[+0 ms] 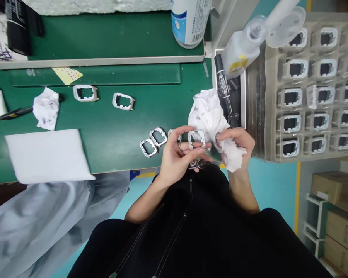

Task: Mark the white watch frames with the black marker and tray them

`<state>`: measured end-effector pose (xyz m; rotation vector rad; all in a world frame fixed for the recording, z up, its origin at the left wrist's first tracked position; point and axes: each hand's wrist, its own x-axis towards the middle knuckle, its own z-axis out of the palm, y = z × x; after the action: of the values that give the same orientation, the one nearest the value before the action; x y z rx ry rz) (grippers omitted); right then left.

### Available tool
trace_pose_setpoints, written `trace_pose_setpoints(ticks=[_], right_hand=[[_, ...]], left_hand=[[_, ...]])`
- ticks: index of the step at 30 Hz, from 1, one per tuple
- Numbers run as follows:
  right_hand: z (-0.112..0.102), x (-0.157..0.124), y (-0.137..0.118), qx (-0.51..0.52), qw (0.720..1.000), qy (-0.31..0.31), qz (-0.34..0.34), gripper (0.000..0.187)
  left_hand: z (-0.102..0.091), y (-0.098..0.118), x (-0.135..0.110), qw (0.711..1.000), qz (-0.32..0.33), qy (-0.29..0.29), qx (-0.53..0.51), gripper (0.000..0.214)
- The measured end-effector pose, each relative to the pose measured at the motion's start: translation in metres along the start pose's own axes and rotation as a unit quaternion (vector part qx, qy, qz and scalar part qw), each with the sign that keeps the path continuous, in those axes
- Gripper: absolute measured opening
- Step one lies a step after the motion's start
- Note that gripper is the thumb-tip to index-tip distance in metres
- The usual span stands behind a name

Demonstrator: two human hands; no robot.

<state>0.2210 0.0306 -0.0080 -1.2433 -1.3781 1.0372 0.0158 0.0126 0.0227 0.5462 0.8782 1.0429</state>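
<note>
My left hand (176, 157) holds a small white rounded-square frame (196, 139) upright between its fingers, with an open middle. Just below those fingers shows a black marker (199, 164); whether the hand grips it I cannot tell. My right hand (237, 144) is closed on a crumpled white cloth (210, 112), whose loose end hangs below the fingers. The cloth's near side comes close to the frame. Two similar frames (158, 136) lie touching on the green table left of my left hand, and another is partly hidden behind it.
Two more frames (123, 101) lie farther left, near a white foam sheet (48, 156) and a paper-wrapped pen (46, 108). At right, a plastic tray (271, 116) holds rows of frames. Bottles (239, 50) and a marker (222, 83) stand near a black box. A person's grey sleeve (60, 220) is at lower left.
</note>
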Motion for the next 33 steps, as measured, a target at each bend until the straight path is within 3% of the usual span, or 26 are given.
trace_pose_setpoints(ticks=[2,5,14,20,26,33], right_hand=[[0.002,0.002,-0.002,0.032,0.999,0.034,-0.021,0.016],[0.005,0.005,-0.005,0.039,0.998,0.041,-0.024,0.014],[0.017,0.012,-0.028,0.089,0.99,0.084,0.073,0.049],[0.016,0.012,-0.03,0.092,0.986,0.084,0.111,0.049],[0.011,0.007,-0.028,0.08,0.988,0.054,0.118,0.034],[0.008,0.006,-0.033,0.059,0.992,-0.024,0.108,0.032]], left_hand=[[0.001,0.0,0.001,1.0,0.0,0.002,0.0,0.067],[0.002,0.002,0.002,1.0,0.009,-0.003,-0.007,0.064],[0.0,0.0,0.002,0.999,0.02,-0.031,-0.001,0.056],[0.0,-0.004,0.003,0.998,0.043,-0.037,-0.003,0.055],[0.002,-0.003,0.004,0.998,0.055,-0.04,0.004,0.055],[0.001,-0.003,0.002,0.999,0.038,-0.029,0.016,0.056]])
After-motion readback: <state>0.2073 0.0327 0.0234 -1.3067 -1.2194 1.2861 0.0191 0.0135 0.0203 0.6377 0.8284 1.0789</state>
